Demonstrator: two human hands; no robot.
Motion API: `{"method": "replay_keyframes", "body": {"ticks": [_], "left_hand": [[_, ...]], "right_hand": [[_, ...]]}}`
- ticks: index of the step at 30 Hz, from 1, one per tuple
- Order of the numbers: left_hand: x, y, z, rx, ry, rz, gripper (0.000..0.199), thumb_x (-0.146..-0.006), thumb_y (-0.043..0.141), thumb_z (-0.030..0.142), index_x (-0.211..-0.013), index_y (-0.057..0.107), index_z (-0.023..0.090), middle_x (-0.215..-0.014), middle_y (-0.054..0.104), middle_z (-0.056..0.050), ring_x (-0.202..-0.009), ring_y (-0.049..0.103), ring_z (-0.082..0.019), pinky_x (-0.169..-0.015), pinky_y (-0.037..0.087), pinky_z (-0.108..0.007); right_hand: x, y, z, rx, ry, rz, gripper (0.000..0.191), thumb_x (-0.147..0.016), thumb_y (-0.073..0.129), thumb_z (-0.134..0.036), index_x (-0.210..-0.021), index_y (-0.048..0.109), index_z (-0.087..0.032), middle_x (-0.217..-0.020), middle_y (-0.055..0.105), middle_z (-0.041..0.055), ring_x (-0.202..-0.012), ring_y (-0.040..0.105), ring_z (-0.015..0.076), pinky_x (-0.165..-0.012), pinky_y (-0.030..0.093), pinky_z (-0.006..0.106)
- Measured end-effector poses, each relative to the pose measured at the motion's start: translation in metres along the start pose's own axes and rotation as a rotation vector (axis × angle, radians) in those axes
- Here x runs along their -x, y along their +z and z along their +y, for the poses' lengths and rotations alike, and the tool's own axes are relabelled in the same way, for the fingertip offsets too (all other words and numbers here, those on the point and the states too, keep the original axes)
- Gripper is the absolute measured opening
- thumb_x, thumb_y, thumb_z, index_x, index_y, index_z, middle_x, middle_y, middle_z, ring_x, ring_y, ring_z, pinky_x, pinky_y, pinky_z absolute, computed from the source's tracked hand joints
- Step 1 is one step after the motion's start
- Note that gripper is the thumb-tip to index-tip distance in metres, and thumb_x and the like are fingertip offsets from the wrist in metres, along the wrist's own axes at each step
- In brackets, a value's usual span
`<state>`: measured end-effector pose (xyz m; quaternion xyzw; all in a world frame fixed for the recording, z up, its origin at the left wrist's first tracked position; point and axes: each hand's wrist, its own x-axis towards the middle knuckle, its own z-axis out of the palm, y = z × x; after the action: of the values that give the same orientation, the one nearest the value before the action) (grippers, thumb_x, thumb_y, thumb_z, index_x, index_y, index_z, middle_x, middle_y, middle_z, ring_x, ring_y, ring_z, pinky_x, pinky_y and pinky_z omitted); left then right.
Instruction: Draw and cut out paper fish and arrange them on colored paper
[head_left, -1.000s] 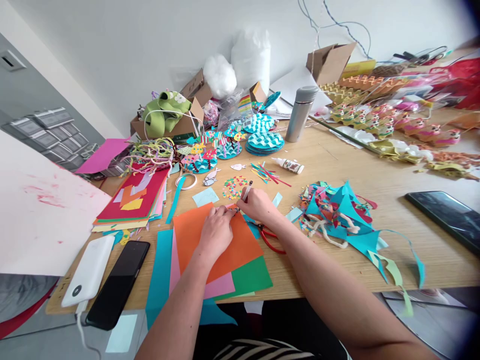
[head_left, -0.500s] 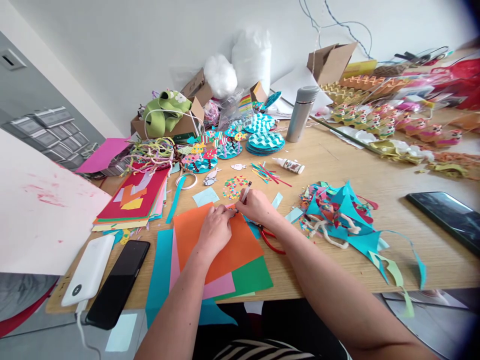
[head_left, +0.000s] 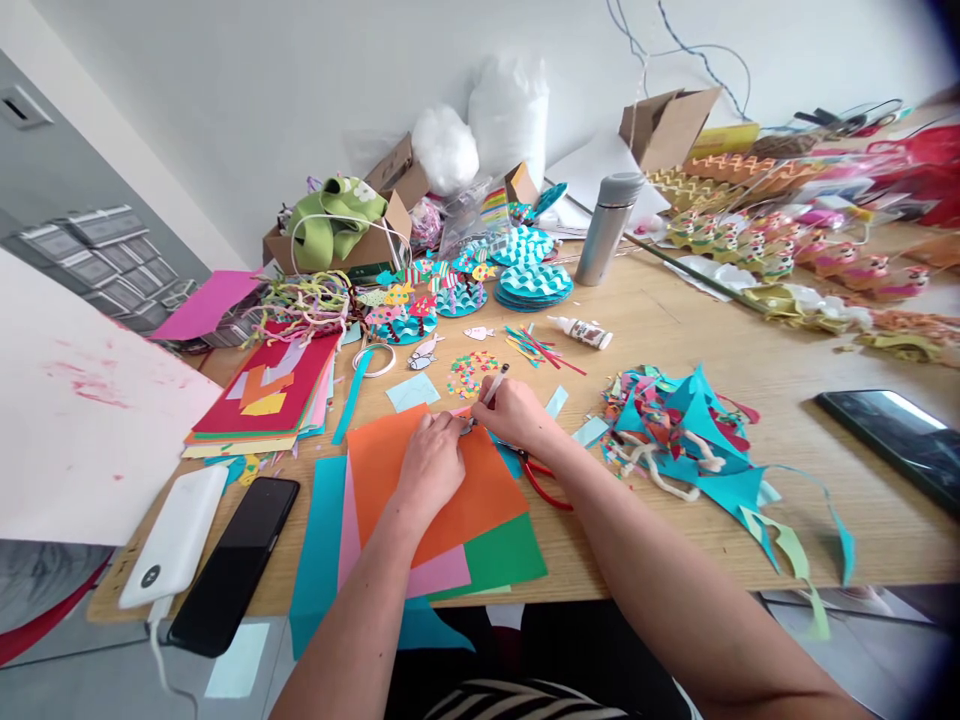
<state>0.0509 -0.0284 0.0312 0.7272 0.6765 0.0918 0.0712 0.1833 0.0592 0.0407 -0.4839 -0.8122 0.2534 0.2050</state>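
Observation:
My right hand (head_left: 513, 408) is closed around a pen (head_left: 496, 382) with a pale barrel, tilted up to the right. Its lower end is hidden by the fingers, near the top edge of an orange paper sheet (head_left: 442, 500). With bent fingers pressed together, my left hand (head_left: 433, 455) pins down a small paper cutout (head_left: 468, 425) at that edge; its shape is mostly covered. Under the orange sheet lie pink, green and blue sheets. Red-handled scissors (head_left: 546, 487) rest beside my right wrist, partly hidden by it.
White paper fish (head_left: 478, 333), confetti dots (head_left: 471, 374), paper strips (head_left: 534, 348) and a glue bottle (head_left: 583, 332) lie ahead. Blue scraps (head_left: 686, 420) are heaped at right. A steel flask (head_left: 606, 230) stands behind. A phone (head_left: 236, 565) and power bank (head_left: 174, 535) lie at left.
The view has shifted very slightly. Both hands stay at the same spot on the orange sheet, and the pen is still in my right hand.

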Motion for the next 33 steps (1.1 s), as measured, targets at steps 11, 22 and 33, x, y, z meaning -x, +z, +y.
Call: {"method": "replay_keyframes", "body": {"ticks": [11, 22, 33], "left_hand": [[0.0014, -0.0023, 0.0004, 0.016, -0.010, -0.027, 0.045, -0.083, 0.040, 0.001, -0.117, 0.062, 0.021, -0.114, 0.061, -0.008, -0.106, 0.048, -0.022, -0.091, 0.043, -0.034], [0.0021, 0.0005, 0.0004, 0.008, 0.017, -0.002, 0.047, -0.082, 0.039, -0.001, -0.117, 0.062, 0.021, -0.111, 0.061, -0.007, -0.108, 0.048, -0.023, -0.094, 0.044, -0.035], [0.0029, 0.0043, 0.0055, -0.061, 0.023, 0.026, 0.042, -0.086, 0.039, 0.004, -0.120, 0.058, 0.019, -0.110, 0.061, -0.009, -0.110, 0.048, -0.024, -0.092, 0.044, -0.036]], "right_hand": [[-0.0004, 0.0056, 0.0031, 0.024, -0.023, -0.006, 0.008, -0.073, 0.052, -0.020, -0.071, 0.060, -0.018, -0.062, 0.062, 0.0024, -0.058, 0.056, 0.0147, -0.054, 0.033, 0.022], [-0.0005, 0.0041, 0.0032, 0.028, -0.024, -0.014, 0.007, -0.072, 0.052, -0.020, -0.071, 0.059, -0.019, -0.061, 0.061, 0.0016, -0.058, 0.056, 0.0146, -0.054, 0.032, 0.022], [-0.0028, 0.0018, 0.0055, 0.057, 0.012, -0.013, 0.012, -0.073, 0.052, -0.022, -0.071, 0.063, -0.017, -0.064, 0.065, 0.0044, -0.061, 0.059, 0.0163, -0.054, 0.032, 0.023]]}}
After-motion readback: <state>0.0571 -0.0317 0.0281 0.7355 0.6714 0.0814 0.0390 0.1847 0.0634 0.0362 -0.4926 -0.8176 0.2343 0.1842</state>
